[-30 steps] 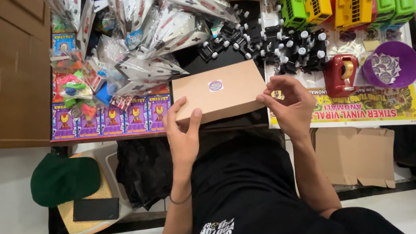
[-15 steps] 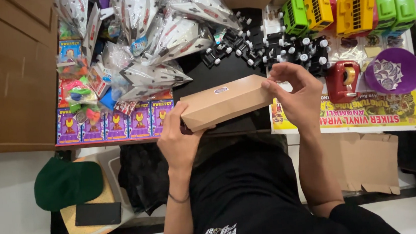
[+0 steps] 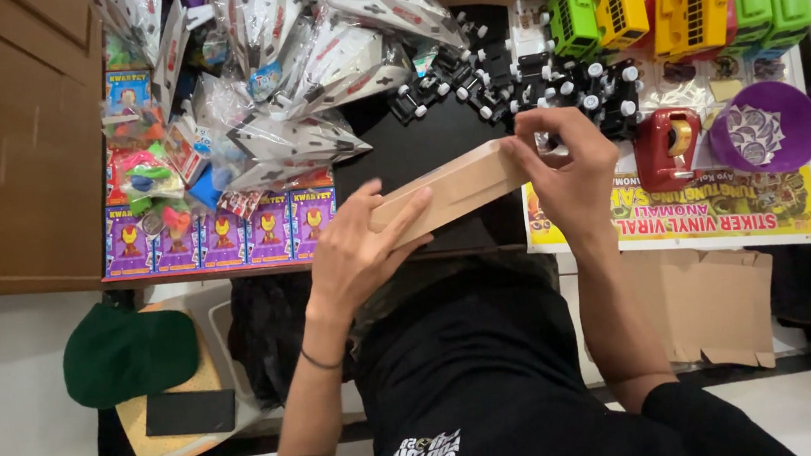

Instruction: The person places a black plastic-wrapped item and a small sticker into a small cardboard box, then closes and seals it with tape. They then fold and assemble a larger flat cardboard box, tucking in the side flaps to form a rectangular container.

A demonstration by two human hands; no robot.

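Head camera looks down on a flat brown cardboard box (image 3: pixel 456 192) held edge-on above a dark tabletop (image 3: pixel 418 144), its long axis running left to right and rising toward the right. Left hand (image 3: pixel 354 252) clasps the lower left end, fingers spread along its side; right hand (image 3: pixel 568 180) pinches the upper right end. Beyond lie bagged toys (image 3: pixel 303 61), small black parts (image 3: pixel 530 85), coloured toy buses (image 3: pixel 689 7) and a red tape dispenser (image 3: pixel 667 146).
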